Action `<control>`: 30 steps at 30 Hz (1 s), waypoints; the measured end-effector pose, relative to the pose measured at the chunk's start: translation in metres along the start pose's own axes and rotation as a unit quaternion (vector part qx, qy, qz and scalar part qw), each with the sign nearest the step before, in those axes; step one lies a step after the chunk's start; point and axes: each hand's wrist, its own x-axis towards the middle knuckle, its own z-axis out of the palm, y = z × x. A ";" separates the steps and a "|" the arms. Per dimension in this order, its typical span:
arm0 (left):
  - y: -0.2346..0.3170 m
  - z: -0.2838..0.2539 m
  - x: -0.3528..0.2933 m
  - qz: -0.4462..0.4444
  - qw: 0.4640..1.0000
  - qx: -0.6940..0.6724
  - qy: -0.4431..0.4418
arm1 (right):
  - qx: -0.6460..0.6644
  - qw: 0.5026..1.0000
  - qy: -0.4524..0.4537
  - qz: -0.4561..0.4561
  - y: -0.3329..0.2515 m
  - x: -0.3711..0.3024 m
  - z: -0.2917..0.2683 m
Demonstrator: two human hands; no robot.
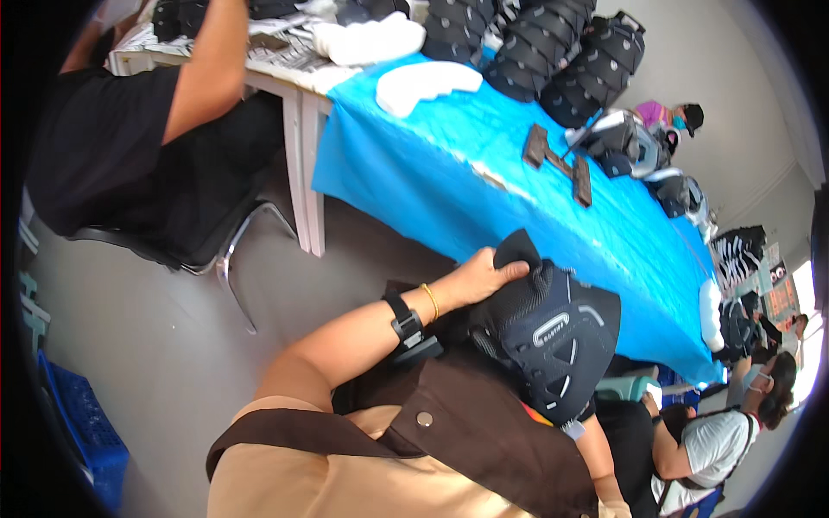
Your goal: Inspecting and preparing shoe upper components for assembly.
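Observation:
A black padded, cup-shaped piece (566, 345) with mesh fabric and grey-white trim is held over my lap, close to the table's near side. My left hand (485, 276) is closed on a dark flap at its upper left, thumb on top. On that wrist are a yellow bracelet and a black watch. My right forearm (596, 453) reaches up to the piece's lower edge, but the right hand is hidden behind or inside it. Under the piece, a dark brown apron (484, 423) covers my lap.
A blue-covered table (414, 164) carries white curved pads (427, 86), a brown H-shaped block (560, 164) and stacks of black padded pieces (540, 47). A seated person (112, 164) is at the left, another (712, 449) at the right. A blue crate (82, 423) stands on the floor.

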 end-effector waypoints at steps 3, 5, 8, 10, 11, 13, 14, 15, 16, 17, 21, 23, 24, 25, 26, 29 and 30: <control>0.019 -0.016 -0.005 -0.024 0.992 -0.113 -0.057 | -0.007 1.000 0.005 0.014 0.000 -0.012 -0.002; 0.033 -0.030 -0.004 -0.031 0.999 0.007 -0.033 | -0.007 1.000 0.004 0.020 0.003 -0.015 -0.003; 0.067 -0.026 -0.015 -0.011 0.983 0.182 0.020 | -0.012 1.000 0.014 0.023 0.007 -0.017 -0.008; 0.073 -0.025 -0.017 0.026 0.964 0.259 0.053 | -0.017 0.999 0.020 0.028 0.008 -0.020 -0.011; 0.073 -0.023 -0.017 0.104 0.966 0.227 0.072 | -0.021 0.999 0.022 0.029 0.008 -0.020 -0.012; 0.067 -0.028 -0.015 0.175 0.955 0.229 0.069 | -0.026 0.999 0.023 0.025 0.010 -0.022 -0.015; 0.072 -0.031 -0.013 0.171 0.955 0.232 0.065 | -0.028 0.999 0.026 0.026 0.012 -0.022 -0.016; 0.079 -0.035 -0.013 0.140 0.960 0.241 0.025 | -0.033 0.999 0.027 0.028 0.013 -0.024 -0.015; 0.086 -0.039 -0.010 0.108 0.963 0.248 -0.016 | -0.034 0.999 0.028 0.023 0.014 -0.020 -0.017; 0.091 -0.040 -0.010 0.064 0.977 0.193 -0.058 | -0.038 0.999 0.028 0.019 0.013 -0.019 -0.018; 0.091 -0.050 -0.007 -0.077 0.987 0.014 -0.141 | -0.043 0.999 0.027 0.010 0.012 -0.015 -0.015; 0.098 -0.039 -0.016 -0.081 0.986 -0.052 -0.134 | -0.043 0.999 0.023 0.007 0.015 -0.014 -0.014; 0.083 -0.047 -0.013 -0.092 0.986 -0.008 -0.137 | -0.043 0.999 0.021 0.005 0.015 -0.014 -0.013; 0.085 -0.048 -0.012 -0.107 0.987 -0.035 -0.117 | -0.046 0.999 0.021 -0.003 0.016 -0.010 -0.014; 0.086 -0.046 -0.016 -0.128 0.985 -0.064 -0.096 | -0.047 0.999 0.019 -0.009 0.017 -0.010 -0.014; 0.087 -0.041 -0.024 -0.143 0.984 -0.087 -0.065 | -0.056 0.998 0.029 -0.011 0.009 -0.012 -0.016; 0.080 -0.045 -0.028 -0.146 0.984 -0.085 -0.062 | -0.051 0.998 0.025 -0.022 0.013 -0.010 -0.015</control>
